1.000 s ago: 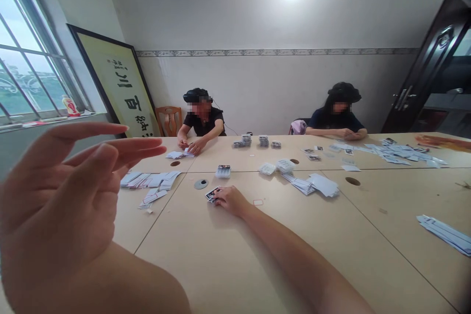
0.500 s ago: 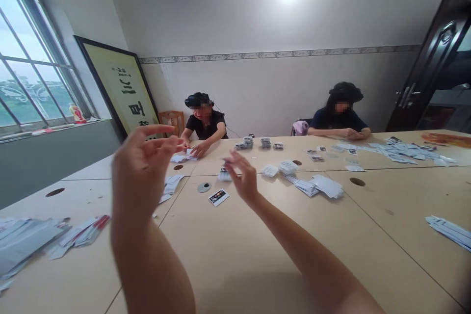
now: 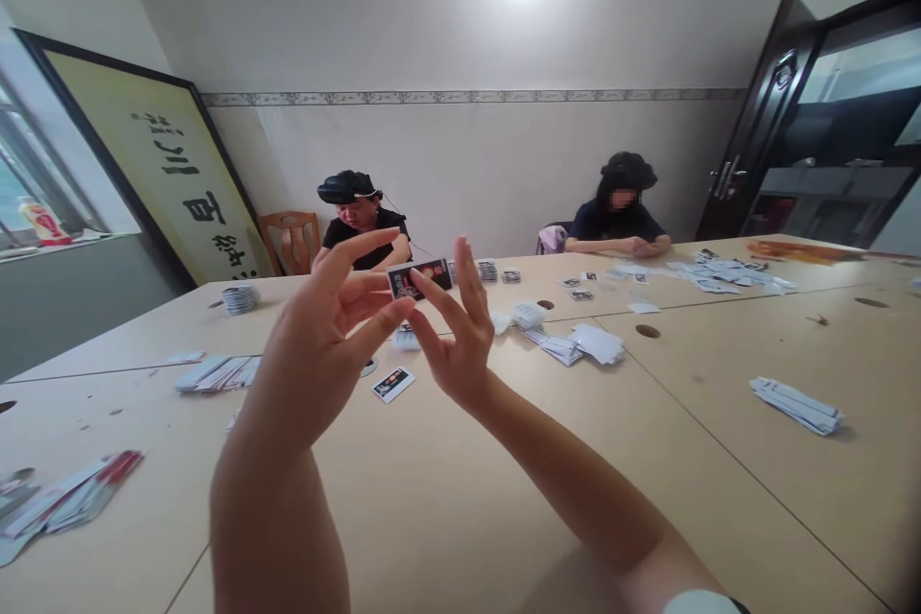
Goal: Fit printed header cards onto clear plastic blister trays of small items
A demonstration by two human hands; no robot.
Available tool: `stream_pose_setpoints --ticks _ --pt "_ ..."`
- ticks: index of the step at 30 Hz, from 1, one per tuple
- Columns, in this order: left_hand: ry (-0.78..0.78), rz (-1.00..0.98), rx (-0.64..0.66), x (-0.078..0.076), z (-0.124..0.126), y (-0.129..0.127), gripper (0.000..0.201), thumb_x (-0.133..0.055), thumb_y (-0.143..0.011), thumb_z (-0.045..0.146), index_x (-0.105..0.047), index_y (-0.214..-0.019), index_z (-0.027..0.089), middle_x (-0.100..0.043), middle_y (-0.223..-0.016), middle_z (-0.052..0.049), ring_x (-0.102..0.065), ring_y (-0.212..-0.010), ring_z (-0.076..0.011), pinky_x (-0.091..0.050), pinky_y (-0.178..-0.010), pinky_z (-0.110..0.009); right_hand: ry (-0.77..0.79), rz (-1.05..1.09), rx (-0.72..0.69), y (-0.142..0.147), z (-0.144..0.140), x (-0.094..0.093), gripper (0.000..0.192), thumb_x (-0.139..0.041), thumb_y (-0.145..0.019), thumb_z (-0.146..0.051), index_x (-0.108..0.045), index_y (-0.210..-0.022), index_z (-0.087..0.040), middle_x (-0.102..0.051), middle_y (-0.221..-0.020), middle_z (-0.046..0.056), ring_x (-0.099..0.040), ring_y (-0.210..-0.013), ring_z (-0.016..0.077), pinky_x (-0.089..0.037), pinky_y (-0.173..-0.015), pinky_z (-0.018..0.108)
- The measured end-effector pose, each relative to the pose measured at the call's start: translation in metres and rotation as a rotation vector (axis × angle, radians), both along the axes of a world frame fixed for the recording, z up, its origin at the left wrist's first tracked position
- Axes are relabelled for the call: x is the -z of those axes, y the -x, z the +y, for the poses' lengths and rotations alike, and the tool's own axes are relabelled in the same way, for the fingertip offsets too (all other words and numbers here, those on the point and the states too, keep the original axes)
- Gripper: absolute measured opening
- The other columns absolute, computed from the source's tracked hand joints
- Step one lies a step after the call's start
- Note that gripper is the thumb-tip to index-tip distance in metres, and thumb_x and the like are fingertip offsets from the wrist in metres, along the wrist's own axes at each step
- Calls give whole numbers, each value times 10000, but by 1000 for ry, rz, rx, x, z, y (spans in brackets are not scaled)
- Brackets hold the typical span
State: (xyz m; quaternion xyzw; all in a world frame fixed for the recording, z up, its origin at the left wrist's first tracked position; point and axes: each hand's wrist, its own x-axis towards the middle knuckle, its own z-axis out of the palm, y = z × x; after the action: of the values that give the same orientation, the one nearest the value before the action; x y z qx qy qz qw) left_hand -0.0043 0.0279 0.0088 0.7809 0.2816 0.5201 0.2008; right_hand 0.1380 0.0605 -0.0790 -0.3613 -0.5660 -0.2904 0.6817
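Note:
A small black printed card point(image 3: 433, 276) is raised above the table between my two hands. My left hand point(image 3: 317, 331) has its thumb and fingers about the card's left end. From the right, my right hand point(image 3: 460, 350) pinches the card with thumb and index finger, its other fingers stretched upward. Below them a similar card with a white border point(image 3: 393, 385) lies flat on the table. Just behind that card sits a small pale packet point(image 3: 407, 338), partly covered by my hands.
White paper slips point(image 3: 597, 344) and clear plastic packets point(image 3: 529, 315) lie right of my hands. Bundled slips point(image 3: 796, 405) rest farther right. Flat sleeves point(image 3: 218, 374) and red-ended strips point(image 3: 76, 494) lie left. Two co-workers sit across the wooden table point(image 3: 446, 499).
My hands have come together, and the card from my right hand now faces me between both. The view has swung right; a round stack shows at the far left.

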Motion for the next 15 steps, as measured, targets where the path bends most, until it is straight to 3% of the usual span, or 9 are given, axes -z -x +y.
stream_pose_setpoints --ticks 4,7,10,11,13,14,15 --pt "-5 -91 -61 -3 -7 -2 350 -728 -799 200 -716 -1142 269 -762 -915 -25 -705 -790 -161 -548 -619 -229 -22 -111 -43 -4 -4 -6 422 -539 -991 -286 -504 -1405 -358 -238 -1678 -4 -313 -1528 289 -398 -1200 519" --pt "-13 -171 -104 -4 -5 -4 277 -767 -752 177 -729 -1017 247 -748 -829 12 -694 -766 -148 -556 -646 -235 -80 -141 -50 -12 -1 -8 521 -523 -982 -275 -410 -1485 -350 -179 -1698 -7 -280 -1541 277 -395 -1200 507" --pt "-44 -185 -203 -5 -2 -2 176 -776 -743 191 -778 -912 244 -742 -766 27 -686 -757 -152 -552 -711 -282 -34 -56 -20 -34 14 -8 477 -491 -976 -321 -468 -1452 -350 -219 -1688 -23 -268 -1547 253 -398 -1186 502" --pt "-53 -190 -242 -5 -3 0 140 -771 -748 199 -796 -877 246 -744 -750 28 -685 -752 -156 -549 -725 -296 19 27 -17 -46 21 -8 452 -491 -969 -342 -510 -1420 -327 -247 -1680 -7 -275 -1545 248 -401 -1181 493" --pt "-56 -238 -317 -6 -5 4 129 -767 -744 200 -818 -850 252 -753 -735 30 -692 -750 -164 -553 -746 -306 305 316 43 -76 37 -5 475 -522 -954 -347 -522 -1421 -262 -292 -1667 47 -309 -1530 233 -400 -1178 449" --pt "-56 -280 -359 -7 -5 6 140 -771 -733 199 -824 -851 253 -758 -732 28 -699 -757 -171 -559 -741 -302 519 453 88 -93 44 -3 496 -533 -958 -361 -499 -1444 -267 -369 -1630 56 -352 -1507 217 -411 -1169 428" --pt "-63 -326 -399 -7 -6 9 148 -777 -720 203 -828 -851 249 -763 -739 24 -707 -766 -178 -563 -728 -295 629 506 98 -112 50 1 490 -576 -946 -362 -536 -1413 -220 -504 -1529 110 -445 -1446 253 -437 -1141 459"
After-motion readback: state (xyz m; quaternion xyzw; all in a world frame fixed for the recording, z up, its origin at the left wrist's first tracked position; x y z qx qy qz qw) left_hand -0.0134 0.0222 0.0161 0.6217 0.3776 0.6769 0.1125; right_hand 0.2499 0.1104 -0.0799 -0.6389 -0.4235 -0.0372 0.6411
